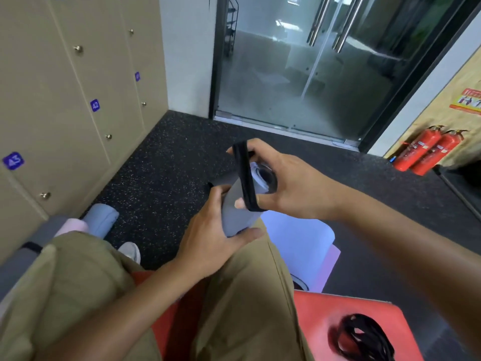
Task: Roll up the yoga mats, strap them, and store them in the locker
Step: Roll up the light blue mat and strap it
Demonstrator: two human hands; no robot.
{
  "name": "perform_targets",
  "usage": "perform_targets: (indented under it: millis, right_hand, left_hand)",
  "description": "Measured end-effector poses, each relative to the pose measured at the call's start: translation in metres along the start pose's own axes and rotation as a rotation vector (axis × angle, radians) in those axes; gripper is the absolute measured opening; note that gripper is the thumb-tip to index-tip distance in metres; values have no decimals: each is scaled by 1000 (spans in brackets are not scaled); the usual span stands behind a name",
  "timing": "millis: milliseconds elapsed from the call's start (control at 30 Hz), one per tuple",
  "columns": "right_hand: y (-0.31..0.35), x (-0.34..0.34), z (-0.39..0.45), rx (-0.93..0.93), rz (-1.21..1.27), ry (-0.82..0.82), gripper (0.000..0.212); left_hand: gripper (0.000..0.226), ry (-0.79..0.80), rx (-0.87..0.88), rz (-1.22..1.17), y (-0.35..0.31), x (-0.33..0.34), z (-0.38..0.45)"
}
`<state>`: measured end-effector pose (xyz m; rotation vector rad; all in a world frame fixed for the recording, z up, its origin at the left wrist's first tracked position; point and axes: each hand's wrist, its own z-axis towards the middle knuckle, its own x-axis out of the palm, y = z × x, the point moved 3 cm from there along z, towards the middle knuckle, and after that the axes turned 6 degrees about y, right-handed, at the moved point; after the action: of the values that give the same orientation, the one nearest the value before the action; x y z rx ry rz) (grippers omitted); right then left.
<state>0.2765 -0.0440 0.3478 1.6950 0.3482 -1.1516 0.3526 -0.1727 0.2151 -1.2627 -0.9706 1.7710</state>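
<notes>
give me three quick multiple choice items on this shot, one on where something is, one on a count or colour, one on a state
1. Where does the pile of spare black straps lie?
A. on the red seat
B. on the floor by the glass door
C. inside a locker

2. How many fire extinguishers stand by the wall?
A. one
B. two
C. four

3. What is the black strap doing?
A. lying flat on the floor
B. looped round the rolled grey mat
C. hanging from a locker knob

Key: 1 A, they rest on the red seat. 2 B, two red cylinders side by side. 3 B, the right hand stretches it round the rolled grey mat that the left hand grips.
</notes>
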Motion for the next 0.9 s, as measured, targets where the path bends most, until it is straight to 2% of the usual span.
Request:
perform_targets:
  millis: [133,233,333,433,633,900]
  right_hand:
    - [20,9,14,-71,-12,-16,69]
    - [35,16,24,-112,-20,-9,69]
    - [47,22,33,-142,-25,6,68]
    - [56,26,42,-165,-60,17,66]
    - [63,34,55,-190,-140,20,70]
    - [70,39,62,-172,-155,12,67]
  left_hand:
    - [74,-13,128,-169,0,-25,-13]
    - [54,-185,185,-264,-12,-54,-17]
    - [41,-303,147,-317,-30,-86,-14]
    - [31,-301,117,-333,-45,-106,-9]
    - [34,-326,101,-491,-51,-119,-12]
    - [15,-237,143,-481,-55,-129,-16]
